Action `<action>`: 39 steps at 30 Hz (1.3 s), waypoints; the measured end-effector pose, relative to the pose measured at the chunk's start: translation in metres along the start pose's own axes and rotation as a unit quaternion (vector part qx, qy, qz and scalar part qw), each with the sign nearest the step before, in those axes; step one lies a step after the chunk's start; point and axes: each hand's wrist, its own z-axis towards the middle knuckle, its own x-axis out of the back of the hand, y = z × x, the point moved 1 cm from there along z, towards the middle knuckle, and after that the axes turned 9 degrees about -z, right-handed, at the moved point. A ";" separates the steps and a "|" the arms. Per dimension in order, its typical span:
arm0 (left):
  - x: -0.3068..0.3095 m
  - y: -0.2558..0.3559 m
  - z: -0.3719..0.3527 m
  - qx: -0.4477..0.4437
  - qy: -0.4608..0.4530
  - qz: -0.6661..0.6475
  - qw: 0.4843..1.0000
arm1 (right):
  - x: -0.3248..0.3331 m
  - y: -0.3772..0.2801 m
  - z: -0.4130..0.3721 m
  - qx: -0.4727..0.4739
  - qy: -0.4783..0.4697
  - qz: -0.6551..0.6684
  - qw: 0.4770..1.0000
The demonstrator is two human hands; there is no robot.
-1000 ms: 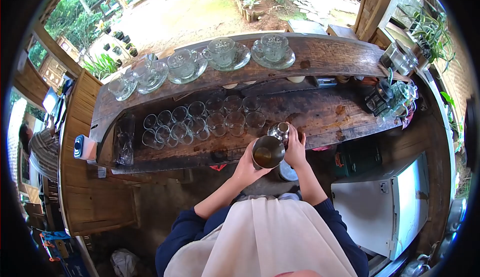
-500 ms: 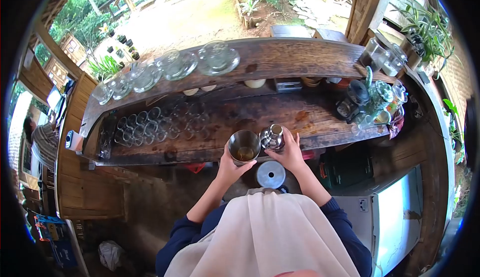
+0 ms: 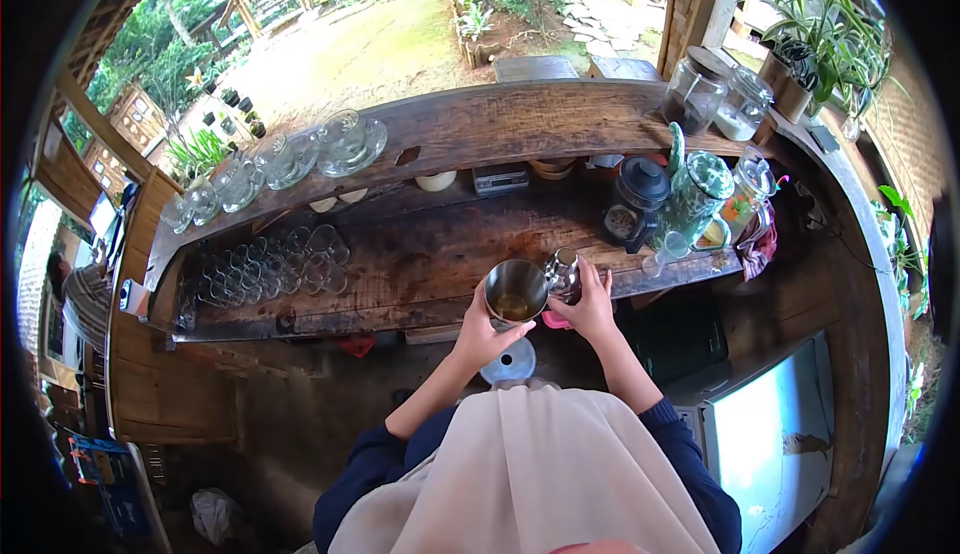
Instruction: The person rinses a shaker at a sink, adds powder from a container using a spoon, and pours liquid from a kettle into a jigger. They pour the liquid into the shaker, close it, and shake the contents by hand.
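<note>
My left hand point(image 3: 484, 334) is wrapped round a metal shaker cup point(image 3: 514, 280), its mouth facing up toward me. A little yellowish-brown liquid point(image 3: 517, 306) lies at the bottom of the cup. Close beside it, my right hand point(image 3: 594, 311) grips the shaker's shiny metal top point(image 3: 562, 270), which has a narrow neck. The top is off the cup. Both hands are just over the near edge of the dark wooden counter point(image 3: 430, 294).
Rows of glasses point(image 3: 265, 269) stand at the counter's left. Glass cups and saucers point(image 3: 350, 144) line the raised ledge. To the right are a French press point(image 3: 636, 199), a green enamel pot point(image 3: 700, 189) and lidded jars point(image 3: 695, 94). A round stool point(image 3: 510, 362) stands below.
My view has turned and shifted right, so the counter items appear further left. Both hands have moved right along the counter, still holding the cup and the top.
</note>
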 end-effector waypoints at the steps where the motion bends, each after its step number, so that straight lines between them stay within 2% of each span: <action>1: -0.003 -0.003 0.003 -0.007 -0.004 -0.001 1.000 | 0.000 0.004 0.001 0.000 0.000 0.002 1.000; 6: -0.016 -0.009 0.013 0.010 -0.015 -0.005 1.000 | -0.004 0.019 0.006 -0.035 0.027 0.010 0.999; 11: -0.023 -0.017 0.025 -0.013 -0.015 -0.023 1.000 | -0.003 0.026 0.012 -0.034 0.025 0.009 0.999; 15: -0.023 -0.035 0.035 0.016 -0.029 -0.034 0.999 | -0.001 0.023 0.014 -0.037 0.034 0.007 0.999; 17: -0.024 -0.037 0.042 0.003 -0.025 -0.026 0.999 | -0.003 0.023 0.014 -0.041 0.033 0.000 0.999; 18: -0.027 -0.032 0.044 -0.023 0.006 -0.026 0.999 | -0.004 0.024 0.013 -0.038 0.031 -0.008 0.999; 24: -0.032 -0.044 0.047 -0.062 0.020 -0.005 0.998 | 0.005 0.015 0.010 -0.056 0.006 -0.014 0.998; 26: -0.031 -0.047 0.047 -0.060 0.014 -0.005 0.998 | 0.012 0.009 0.003 -0.041 0.066 0.009 0.997; 27: -0.031 -0.047 0.047 -0.059 0.011 -0.004 0.998 | 0.013 0.011 -0.001 -0.042 0.066 0.008 0.997; 29: -0.032 -0.044 0.048 -0.069 0.016 -0.009 0.997 | 0.021 0.022 -0.007 0.036 0.191 0.132 0.972; 30: -0.033 -0.043 0.047 -0.078 0.022 -0.013 0.997 | 0.029 0.025 -0.010 0.056 0.221 0.115 0.967; 31: -0.033 -0.044 0.046 -0.078 0.023 -0.014 0.997 | 0.029 0.033 -0.013 0.045 0.250 0.109 0.961; 33: -0.034 -0.046 0.045 -0.081 0.033 0.011 0.996 | 0.030 0.046 -0.017 -0.064 0.281 0.169 0.942; 35: -0.036 -0.042 0.045 -0.094 0.043 0.021 0.994 | 0.032 0.059 -0.014 -0.125 0.350 0.115 0.921; 39: -0.035 -0.043 0.047 -0.103 0.048 0.027 0.993 | 0.031 0.086 0.004 -0.183 0.389 0.144 0.891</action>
